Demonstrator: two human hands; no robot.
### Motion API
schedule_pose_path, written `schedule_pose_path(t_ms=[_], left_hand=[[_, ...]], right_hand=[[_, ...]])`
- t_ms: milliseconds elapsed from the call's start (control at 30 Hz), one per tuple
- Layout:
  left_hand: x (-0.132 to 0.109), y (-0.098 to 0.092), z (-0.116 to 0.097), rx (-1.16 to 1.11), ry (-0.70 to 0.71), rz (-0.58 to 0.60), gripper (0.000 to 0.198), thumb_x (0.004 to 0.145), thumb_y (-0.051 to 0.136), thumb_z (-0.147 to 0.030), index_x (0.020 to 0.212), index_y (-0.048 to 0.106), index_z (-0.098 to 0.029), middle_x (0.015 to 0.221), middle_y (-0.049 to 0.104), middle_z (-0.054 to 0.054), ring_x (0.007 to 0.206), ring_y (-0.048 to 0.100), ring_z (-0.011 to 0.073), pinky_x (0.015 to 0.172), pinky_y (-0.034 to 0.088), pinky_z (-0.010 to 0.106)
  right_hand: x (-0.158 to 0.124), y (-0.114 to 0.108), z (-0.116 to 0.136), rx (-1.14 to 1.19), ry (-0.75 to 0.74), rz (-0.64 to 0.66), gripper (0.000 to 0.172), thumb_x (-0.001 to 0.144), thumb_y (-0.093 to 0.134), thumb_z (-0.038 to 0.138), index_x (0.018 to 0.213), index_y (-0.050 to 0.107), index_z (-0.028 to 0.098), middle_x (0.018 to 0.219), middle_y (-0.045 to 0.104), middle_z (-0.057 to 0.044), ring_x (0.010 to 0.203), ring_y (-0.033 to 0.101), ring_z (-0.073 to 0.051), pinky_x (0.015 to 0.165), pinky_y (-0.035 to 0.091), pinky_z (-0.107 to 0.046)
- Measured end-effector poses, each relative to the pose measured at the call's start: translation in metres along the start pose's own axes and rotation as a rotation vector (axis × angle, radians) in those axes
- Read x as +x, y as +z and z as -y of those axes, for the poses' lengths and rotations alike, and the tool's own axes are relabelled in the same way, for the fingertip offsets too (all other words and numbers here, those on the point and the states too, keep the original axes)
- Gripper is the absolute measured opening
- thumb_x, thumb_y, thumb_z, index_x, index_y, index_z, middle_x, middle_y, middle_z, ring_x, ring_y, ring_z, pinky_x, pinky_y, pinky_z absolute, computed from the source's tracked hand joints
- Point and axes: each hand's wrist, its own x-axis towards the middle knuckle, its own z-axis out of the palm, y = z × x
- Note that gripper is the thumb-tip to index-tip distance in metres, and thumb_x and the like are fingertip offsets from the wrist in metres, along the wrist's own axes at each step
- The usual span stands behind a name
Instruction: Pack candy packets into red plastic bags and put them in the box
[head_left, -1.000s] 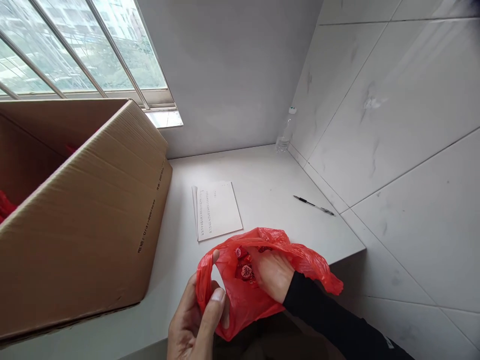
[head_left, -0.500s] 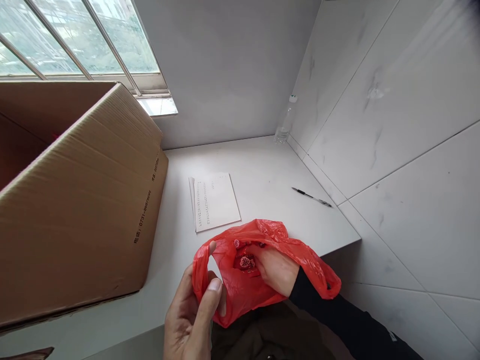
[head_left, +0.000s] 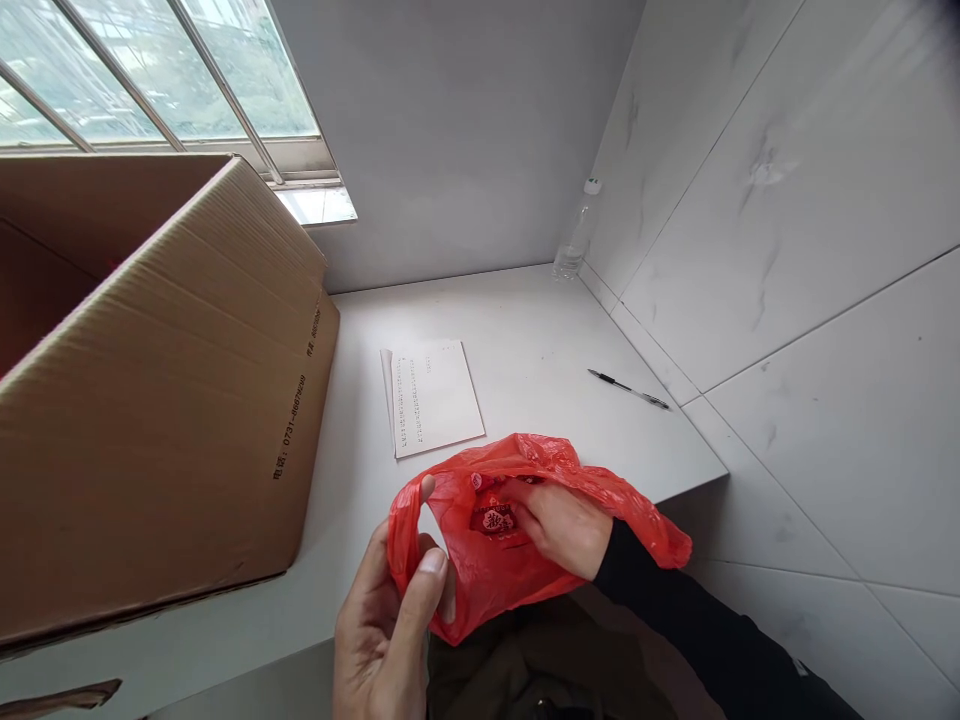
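Observation:
A red plastic bag (head_left: 495, 600) hangs open at the front edge of the white table. My left hand (head_left: 390, 620) is closed round one of its handle loops, thumb toward me. My right hand (head_left: 566, 525) reaches into the bag's mouth, its fingers curled and partly hidden among small red packages. One red package (head_left: 496, 520) with a pale emblem and dark characters lies just under these fingers. Whatever the fingertips grip is too covered to make out. The bag's other handle (head_left: 667, 545) lies over my right wrist and dark sleeve.
A big cardboard box (head_left: 187, 400), open at the top, stands on the left. Printed paper sheets (head_left: 439, 400) lie on the table (head_left: 525, 330). Farther right are a black pen (head_left: 628, 389) and a clear bottle (head_left: 576, 232) in the corner by the tiled wall (head_left: 825, 300).
My right hand has drawn back slightly to the right within the bag, and its fingers are more curled. My left hand keeps its hold on the handle. The view has shifted a little.

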Motion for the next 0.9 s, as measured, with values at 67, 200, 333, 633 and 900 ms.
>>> schedule_pose_path(t_ms=[67,200,333,633,900], left_hand=[[0.000,0.000,0.001,0.006,-0.003,0.005,0.027,0.083,0.077,-0.039,0.108,0.073,-0.029,0.068,0.055,-0.003,0.062,0.046,0.0112,0.059,0.048,0.017],[0.000,-0.002,0.003,-0.005,-0.009,-0.005,0.029,0.083,0.077,-0.039,0.111,0.073,-0.031,0.072,0.056,-0.003,0.065,0.046,0.0115,0.060,0.049,0.016],[0.001,0.000,0.003,-0.036,-0.009,-0.026,0.039,0.080,0.079,-0.039,0.119,0.074,-0.032,0.081,0.064,-0.001,0.069,0.049,0.0128,0.066,0.053,0.018],[0.000,0.000,0.001,-0.020,-0.030,-0.064,0.039,0.077,0.081,-0.040,0.114,0.075,-0.031,0.075,0.063,-0.002,0.068,0.050,0.0131,0.072,0.055,0.020],[0.001,0.000,0.003,-0.015,-0.015,-0.041,0.043,0.078,0.080,-0.039,0.121,0.074,-0.032,0.069,0.057,-0.003,0.061,0.044,0.0119,0.055,0.047,0.016]], right_hand=[[-0.001,0.002,0.000,0.039,-0.034,0.015,0.032,0.097,0.047,0.021,0.119,0.069,0.028,0.108,0.074,-0.003,0.102,0.065,-0.022,0.091,0.043,-0.033],[0.000,0.004,-0.001,0.072,-0.022,0.015,0.032,0.098,0.046,0.021,0.118,0.070,0.026,0.107,0.074,-0.005,0.100,0.066,-0.023,0.090,0.043,-0.033],[0.002,0.005,-0.003,0.063,-0.032,0.008,0.030,0.096,0.047,0.020,0.112,0.072,0.025,0.100,0.074,-0.005,0.095,0.066,-0.023,0.085,0.043,-0.032],[0.003,0.007,0.002,0.001,-0.079,-0.056,0.029,0.093,0.047,0.018,0.104,0.073,0.024,0.101,0.075,-0.005,0.092,0.066,-0.023,0.081,0.043,-0.033],[0.013,0.013,0.003,-0.079,0.026,-0.092,0.032,0.099,0.042,0.025,0.117,0.068,0.021,0.113,0.074,-0.011,0.102,0.067,-0.028,0.089,0.044,-0.038]])
